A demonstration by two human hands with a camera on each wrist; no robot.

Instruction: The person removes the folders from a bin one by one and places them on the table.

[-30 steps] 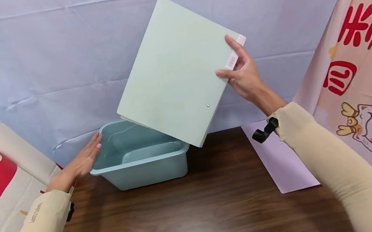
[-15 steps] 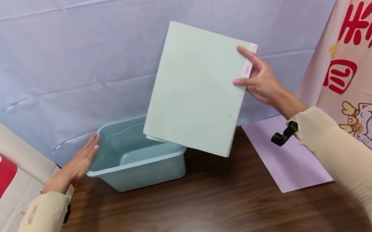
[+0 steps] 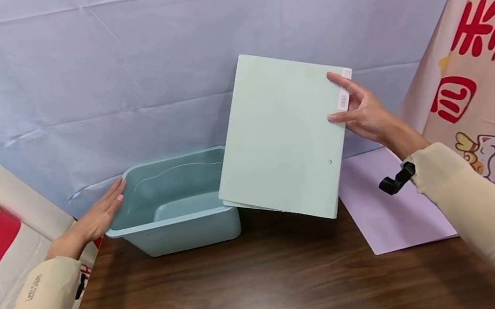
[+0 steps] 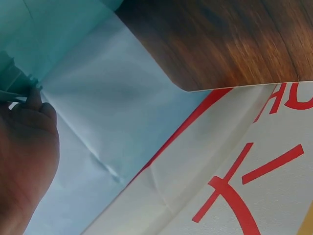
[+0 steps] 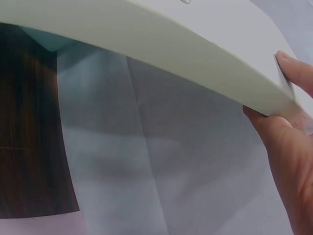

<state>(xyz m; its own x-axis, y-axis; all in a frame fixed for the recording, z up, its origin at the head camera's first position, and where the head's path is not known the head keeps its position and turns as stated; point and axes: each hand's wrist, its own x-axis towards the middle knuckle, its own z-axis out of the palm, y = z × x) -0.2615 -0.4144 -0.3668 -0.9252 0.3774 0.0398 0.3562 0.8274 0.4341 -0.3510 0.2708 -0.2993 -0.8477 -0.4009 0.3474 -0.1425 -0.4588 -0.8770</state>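
Note:
A pale green file folder [image 3: 282, 135] hangs tilted above the table, its lower left corner overlapping the basin's right end in the head view. My right hand [image 3: 365, 111] grips its spine near a white barcode label [image 3: 343, 100]. In the right wrist view the folder's spine [image 5: 195, 63] runs between the thumb and fingers. A blue-green plastic basin [image 3: 187, 234] stands on the table at left, with no contents visible inside. My left hand [image 3: 97, 214] holds the basin's left rim; in the left wrist view its bent fingers [image 4: 34, 100] meet the rim's ribbed underside.
A lilac folder [image 3: 390, 219] lies on the brown wooden table [image 3: 263, 286] at right, beneath the right forearm. A pale blue cloth backdrop [image 3: 168, 40] rises behind the table. Printed banners [image 3: 478, 110] stand at both sides.
My right hand has lowered the green folder and moved it to the right, turning it more upright. The basin and my left hand have shifted slightly left, leaving more of the basin uncovered.

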